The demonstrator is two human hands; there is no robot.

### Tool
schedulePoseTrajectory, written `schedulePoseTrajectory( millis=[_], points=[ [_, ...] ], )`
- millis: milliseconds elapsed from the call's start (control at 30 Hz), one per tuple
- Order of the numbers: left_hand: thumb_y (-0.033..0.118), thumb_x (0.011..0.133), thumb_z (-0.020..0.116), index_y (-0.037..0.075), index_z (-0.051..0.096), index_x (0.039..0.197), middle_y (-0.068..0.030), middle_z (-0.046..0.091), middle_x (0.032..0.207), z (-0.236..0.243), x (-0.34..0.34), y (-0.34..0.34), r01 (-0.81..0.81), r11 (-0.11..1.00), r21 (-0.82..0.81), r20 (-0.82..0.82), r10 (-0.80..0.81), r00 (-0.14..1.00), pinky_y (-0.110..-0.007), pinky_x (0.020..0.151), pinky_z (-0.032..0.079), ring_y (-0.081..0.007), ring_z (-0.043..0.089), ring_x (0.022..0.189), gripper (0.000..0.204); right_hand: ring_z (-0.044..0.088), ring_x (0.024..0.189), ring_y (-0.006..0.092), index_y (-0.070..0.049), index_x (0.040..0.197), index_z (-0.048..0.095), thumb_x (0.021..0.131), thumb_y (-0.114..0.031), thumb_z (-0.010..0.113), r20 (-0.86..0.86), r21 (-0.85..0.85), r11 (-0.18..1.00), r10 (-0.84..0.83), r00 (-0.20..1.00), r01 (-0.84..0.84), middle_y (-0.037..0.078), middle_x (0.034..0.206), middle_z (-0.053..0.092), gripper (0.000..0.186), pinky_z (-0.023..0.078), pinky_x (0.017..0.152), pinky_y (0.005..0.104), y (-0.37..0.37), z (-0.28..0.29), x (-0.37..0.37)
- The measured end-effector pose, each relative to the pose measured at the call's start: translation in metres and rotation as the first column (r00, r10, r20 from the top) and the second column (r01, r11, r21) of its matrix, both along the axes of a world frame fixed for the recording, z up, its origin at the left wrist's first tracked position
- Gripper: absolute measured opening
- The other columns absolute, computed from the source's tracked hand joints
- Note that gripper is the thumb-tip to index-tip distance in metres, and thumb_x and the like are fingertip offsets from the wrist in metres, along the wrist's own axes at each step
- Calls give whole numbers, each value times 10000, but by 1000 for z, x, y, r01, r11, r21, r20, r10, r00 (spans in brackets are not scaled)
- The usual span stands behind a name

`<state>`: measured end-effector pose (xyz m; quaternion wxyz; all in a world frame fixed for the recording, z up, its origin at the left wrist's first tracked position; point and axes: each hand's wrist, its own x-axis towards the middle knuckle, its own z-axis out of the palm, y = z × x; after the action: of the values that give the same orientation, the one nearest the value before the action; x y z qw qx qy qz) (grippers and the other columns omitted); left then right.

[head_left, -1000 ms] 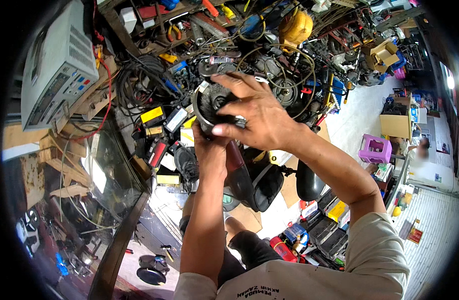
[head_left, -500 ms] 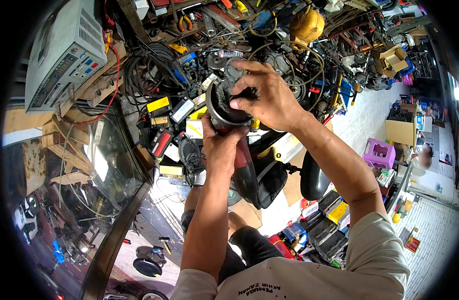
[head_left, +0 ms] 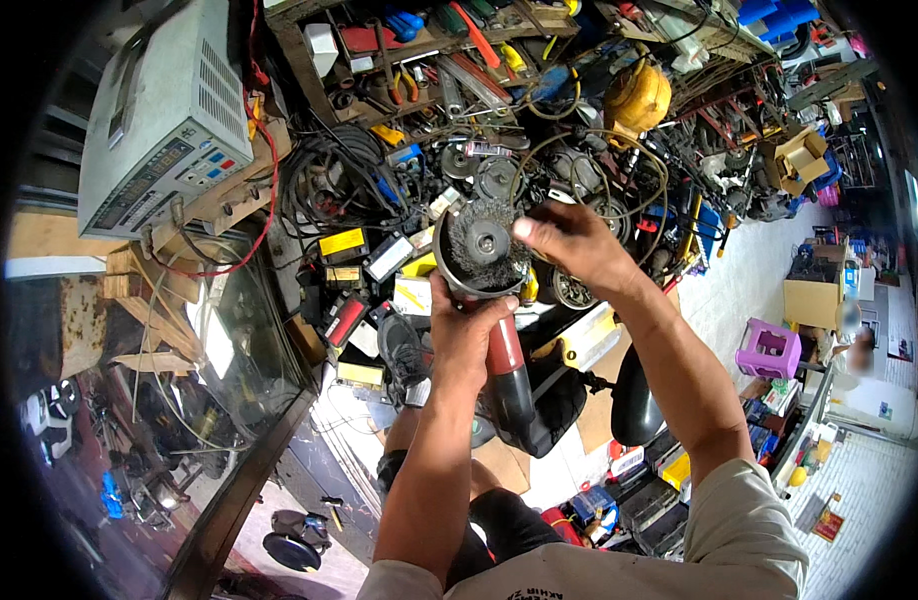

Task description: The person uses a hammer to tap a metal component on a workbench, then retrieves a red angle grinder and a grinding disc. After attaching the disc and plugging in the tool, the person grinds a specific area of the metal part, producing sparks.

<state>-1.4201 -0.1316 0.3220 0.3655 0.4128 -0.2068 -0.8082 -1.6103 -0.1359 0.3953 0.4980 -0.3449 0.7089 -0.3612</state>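
An angle grinder (head_left: 505, 352) with a red and black body is in my left hand (head_left: 462, 340), whose fingers wrap round it just below the metal guard (head_left: 443, 262). Its head points away from me and carries a round wire wheel brush (head_left: 469, 222), with a metal hub in the middle. At the brush's right rim is my right hand (head_left: 579, 248), thumb stretched toward the bristles and fingers curled. Whether the thumb touches the bristles, and what the curled fingers hold, if anything, I cannot make out.
Beyond the grinder lie coiled black cables (head_left: 324, 165), small boxes (head_left: 344, 243), metal parts and a yellow container (head_left: 639, 95). A grey power unit (head_left: 169, 130) stands at the far left. On the right are a purple stool (head_left: 767, 348) and a cardboard box (head_left: 811, 303).
My right hand has drawn back to the right from the brush, whose face now shows. The grinder's head has tipped so the brush faces up toward me. The view has shifted.
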Motion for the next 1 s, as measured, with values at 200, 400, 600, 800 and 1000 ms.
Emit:
schedulePoseTrajectory(
  millis=[200, 400, 600, 800, 1000],
  points=[
    [-83, 698, 842, 102, 442, 1381, -66, 592, 1189, 1, 0, -12, -49, 999, 24, 16, 49, 999, -353, 885, 565, -186, 639, 1029, 813, 419, 639, 47, -70, 794, 634, 955, -310, 772, 173, -104, 995, 12, 985, 7, -48, 699, 517, 321, 340, 572, 285, -29, -9, 1],
    [-103, 735, 826, 131, 454, 1411, -67, 622, 1181, -2, 6, -27, -133, 987, 87, 20, 132, 991, -356, 857, 551, -184, 644, 998, 806, 369, 512, 50, -117, 808, 571, 958, -224, 728, 252, 9, 955, -289, 924, 296, -69, 670, 445, 242, 264, 471, 258, -73, -16, -10],
    [-86, 760, 808, 115, 443, 1453, -73, 629, 1198, -5, 4, -38, -238, 968, 77, 77, 232, 970, -354, 868, 542, -185, 637, 1031, 809, 359, 507, 74, -70, 875, 623, 925, -254, 748, 308, -16, 909, -393, 867, 417, -55, 680, 490, 229, 244, 461, 270, -138, -40, -11],
    [-38, 779, 716, 82, 567, 1319, -89, 690, 1070, -7, -1, -42, -288, 947, 143, 74, 280, 957, -397, 795, 594, -258, 685, 926, 573, 354, 540, 89, -39, 914, 666, 923, -354, 779, 388, -225, 792, -461, 798, 567, -39, 649, 458, 335, 279, 499, 289, -250, -34, -3],
    [30, 796, 739, 67, 595, 1270, -96, 698, 1073, -20, 7, -47, -290, 950, 117, 240, 257, 936, -420, 807, 592, -268, 687, 922, 497, 620, 867, 161, 13, 1042, 764, 934, -264, 750, 217, -387, 813, -378, 900, 435, 76, 915, 729, 297, 500, 791, 336, -258, -80, 19]
  ],
)
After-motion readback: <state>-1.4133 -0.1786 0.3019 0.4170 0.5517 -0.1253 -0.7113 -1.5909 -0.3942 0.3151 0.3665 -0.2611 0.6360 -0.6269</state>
